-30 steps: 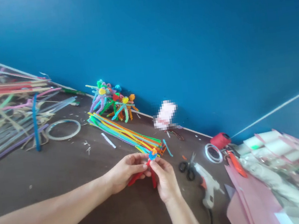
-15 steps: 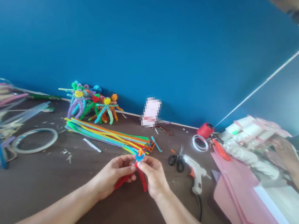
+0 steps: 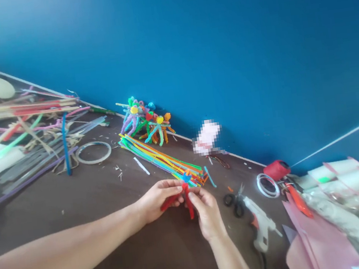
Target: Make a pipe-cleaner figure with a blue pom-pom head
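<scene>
Well, the left hand (image 3: 158,199) and right hand (image 3: 208,216) grip closed on a fuzzy red pipe-cleaner figure (image 3: 188,205), long axis upright, its blue-orange head (image 3: 187,176) at twelve o'clock, its middle hidden by fingers (image 3: 192,197).

Two hands (image 3: 157,201), one glue gun (image 3: 260,217), one pair of scissors (image 3: 234,204), two tape rolls (image 3: 93,153).

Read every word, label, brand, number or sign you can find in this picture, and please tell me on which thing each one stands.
No text can be read anywhere in the picture.
The pink-and-white item by the wall is pixelated, so nothing on it can be read.
The white hot glue gun shows no legible marking.
</scene>
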Tool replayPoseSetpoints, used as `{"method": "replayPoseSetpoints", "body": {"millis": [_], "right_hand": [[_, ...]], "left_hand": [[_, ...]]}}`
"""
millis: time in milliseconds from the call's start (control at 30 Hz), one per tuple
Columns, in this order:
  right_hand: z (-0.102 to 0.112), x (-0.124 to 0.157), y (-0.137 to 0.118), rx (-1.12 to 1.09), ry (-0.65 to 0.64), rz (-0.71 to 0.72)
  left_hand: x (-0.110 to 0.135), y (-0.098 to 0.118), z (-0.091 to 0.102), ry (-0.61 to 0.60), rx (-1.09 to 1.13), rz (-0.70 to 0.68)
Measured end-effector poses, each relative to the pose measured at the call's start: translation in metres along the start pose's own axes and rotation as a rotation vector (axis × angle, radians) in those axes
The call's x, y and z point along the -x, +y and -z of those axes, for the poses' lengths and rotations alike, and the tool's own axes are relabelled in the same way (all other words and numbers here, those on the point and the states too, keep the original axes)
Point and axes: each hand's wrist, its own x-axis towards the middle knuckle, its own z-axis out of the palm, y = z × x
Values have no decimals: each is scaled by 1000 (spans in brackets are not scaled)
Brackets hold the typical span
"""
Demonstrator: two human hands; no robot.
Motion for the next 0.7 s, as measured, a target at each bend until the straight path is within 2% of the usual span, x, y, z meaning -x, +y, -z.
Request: {"method": "replayPoseSetpoints", "body": {"millis": [300, 467, 533, 633, 700], "right_hand": [[-1, 2, -1, 51, -44, -9], [-2, 4, -3, 97, -121, -29], [2, 4, -5, 186, -62, 44], [9, 3, -9, 354, 112, 230], [11, 4, -12, 453, 145, 321]], "left_hand": [[1, 1, -3, -10, -64, 2], [0, -1, -3, -12, -78, -35], [1, -1, -3, -3, -95, -47], [1, -3, -5, -20, -174, -40], [2, -4, -6, -52, -241, -34]]}}
